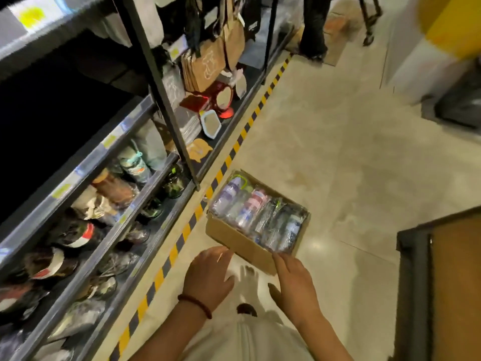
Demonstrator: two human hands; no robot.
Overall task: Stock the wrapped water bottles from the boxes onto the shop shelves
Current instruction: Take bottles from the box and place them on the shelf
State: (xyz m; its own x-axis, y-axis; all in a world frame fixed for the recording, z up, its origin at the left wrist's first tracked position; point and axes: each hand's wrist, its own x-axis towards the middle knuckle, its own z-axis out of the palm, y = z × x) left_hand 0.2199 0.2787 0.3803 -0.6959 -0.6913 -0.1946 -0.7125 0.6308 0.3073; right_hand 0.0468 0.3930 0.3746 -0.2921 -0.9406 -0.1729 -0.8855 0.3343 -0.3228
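Low down, both hands reach toward the near end of the cardboard box (242, 243) on the floor (338, 152). Right hand (294, 280): fingers straight and spread, index tip at or just above the box's near right corner, touching the wrap there as far as can be told; it holds nothing. Left hand (208, 277): fingers loosely extended, tips just beside the box's near left edge, also empty; a dark bead bracelet (195, 304) sits on that wrist.

Box is open-topped and stands on the floor just beside the yellow-and-black hazard strip (226, 162) that runs along the foot of the shelves (86, 225). Inside, the wrapped water bottles (257, 217) lie on their sides in a tight row, clear film glinting, with purple, pink and dark caps among them. Box looks full.

Shelves to the left: lower tiers already carry wrapped bottles and cups, some lying down, some upright. Further along, bags and small mirrors. Another person's legs (312, 27) show at the far end of the aisle.

Step in hand, as I judge it: the reach to the box, before the first pick or a lift of the whole box. Nothing gripped yet. Next move calls for either closing fingers round one slippery wrapped bottle at the near end, or getting both hands on the box sides to bring it nearer the shelf.
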